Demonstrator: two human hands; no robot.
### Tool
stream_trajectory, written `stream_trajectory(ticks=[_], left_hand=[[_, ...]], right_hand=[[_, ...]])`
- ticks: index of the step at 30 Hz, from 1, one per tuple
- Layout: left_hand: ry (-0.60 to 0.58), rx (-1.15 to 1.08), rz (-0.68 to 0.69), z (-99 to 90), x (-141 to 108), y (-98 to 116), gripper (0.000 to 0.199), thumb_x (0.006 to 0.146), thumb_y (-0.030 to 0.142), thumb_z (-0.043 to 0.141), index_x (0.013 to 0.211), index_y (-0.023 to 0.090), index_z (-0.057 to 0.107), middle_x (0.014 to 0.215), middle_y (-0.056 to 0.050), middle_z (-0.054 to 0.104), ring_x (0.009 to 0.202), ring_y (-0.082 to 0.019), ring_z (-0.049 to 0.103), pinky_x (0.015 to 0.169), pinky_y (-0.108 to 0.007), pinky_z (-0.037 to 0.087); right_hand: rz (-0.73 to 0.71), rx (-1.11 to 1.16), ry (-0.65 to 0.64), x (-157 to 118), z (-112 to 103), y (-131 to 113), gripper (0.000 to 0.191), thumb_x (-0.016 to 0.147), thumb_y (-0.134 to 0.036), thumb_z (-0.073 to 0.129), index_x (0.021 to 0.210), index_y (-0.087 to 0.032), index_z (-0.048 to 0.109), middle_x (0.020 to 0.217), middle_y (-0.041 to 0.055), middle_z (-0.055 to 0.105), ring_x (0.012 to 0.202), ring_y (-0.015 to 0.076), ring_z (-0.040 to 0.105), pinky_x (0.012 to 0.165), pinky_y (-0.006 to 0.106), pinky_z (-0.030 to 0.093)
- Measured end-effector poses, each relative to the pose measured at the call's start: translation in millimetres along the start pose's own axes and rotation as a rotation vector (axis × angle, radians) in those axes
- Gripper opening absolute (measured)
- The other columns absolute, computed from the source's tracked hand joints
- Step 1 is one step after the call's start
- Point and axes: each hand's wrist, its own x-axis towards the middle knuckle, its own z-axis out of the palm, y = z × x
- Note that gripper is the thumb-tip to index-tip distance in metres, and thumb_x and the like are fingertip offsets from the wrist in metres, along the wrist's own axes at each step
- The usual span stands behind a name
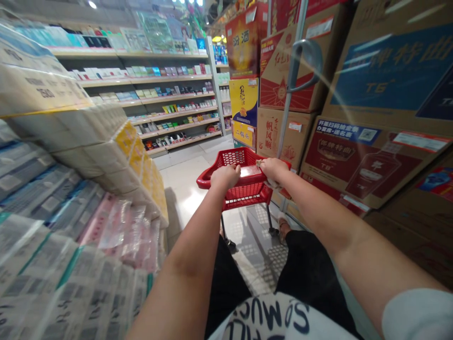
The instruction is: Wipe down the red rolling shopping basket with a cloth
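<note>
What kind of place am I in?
Probably a supermarket: there's a red shopping cart, long shelves of small packaged goods, and cartons stacked along the right side.

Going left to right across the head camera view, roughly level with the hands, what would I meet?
Blue-gray packages, a yellow-sided stack, the left hand, the right hand, a box printed with a bottle.

“汾酒” marked a red cardboard carton (246,47), “二锅头” a yellow cardboard box (244,134), “特曲” a blue-panelled brown carton (389,71), “SO MUC” a white fabric shirt (279,321)
</note>
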Motion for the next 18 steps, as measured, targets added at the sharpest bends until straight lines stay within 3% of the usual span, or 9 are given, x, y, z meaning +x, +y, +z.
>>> stream_trajectory(ticks=[3,8,10,13,18], left_hand=[[0.016,-0.005,-0.012,2.9,0.4,8.1,0.059,0.093,0.053,0.020,0.105,0.023,0.068,0.106,-0.010,0.071,0.101,-0.029,0.064,0.088,-0.041,0.048],[0.035,-0.029,-0.071,8.1,8.7,14.0,0.058,0.092,0.054,0.021,0.104,0.023,0.068,0.105,-0.011,0.071,0.099,-0.030,0.065,0.086,-0.043,0.049],[0.036,-0.034,-0.071,9.3,14.2,11.7,0.058,0.092,0.055,0.021,0.104,0.024,0.068,0.105,-0.010,0.071,0.100,-0.030,0.064,0.086,-0.043,0.049],[0.040,-0.018,-0.055,9.3,23.4,4.7,0.057,0.091,0.054,0.021,0.103,0.024,0.068,0.104,-0.010,0.071,0.099,-0.029,0.064,0.086,-0.042,0.049],[0.028,0.017,-0.041,6.3,40.6,-12.7,0.056,0.091,0.054,0.020,0.101,0.026,0.069,0.105,-0.009,0.071,0.097,-0.029,0.065,0.083,-0.041,0.050]], right_hand=[[0.008,0.021,0.080,0.1,5.8,8.5,0.042,0.095,-0.034,0.030,0.109,-0.023,0.067,0.113,0.0093,0.068,0.099,0.0228,0.064,0.079,0.031,0.042],[-0.023,0.078,0.364,-3.7,27.6,18.8,0.037,0.094,-0.032,0.032,0.108,-0.026,0.065,0.102,0.0039,0.071,0.090,0.0209,0.065,0.076,0.029,0.039],[-0.024,0.091,0.386,1.4,32.3,18.9,0.035,0.093,-0.032,0.034,0.102,-0.025,0.067,0.096,0.0041,0.072,0.085,0.0205,0.064,0.073,0.029,0.038],[-0.004,0.119,0.446,10.5,39.4,10.8,0.032,0.092,-0.031,0.036,0.097,-0.023,0.066,0.090,0.0048,0.072,0.081,0.0206,0.062,0.073,0.030,0.035],[0.093,0.202,0.714,20.1,58.0,-18.0,0.025,0.090,-0.024,0.039,0.093,-0.019,0.063,0.090,0.0071,0.069,0.087,0.0219,0.057,0.082,0.033,0.031]])
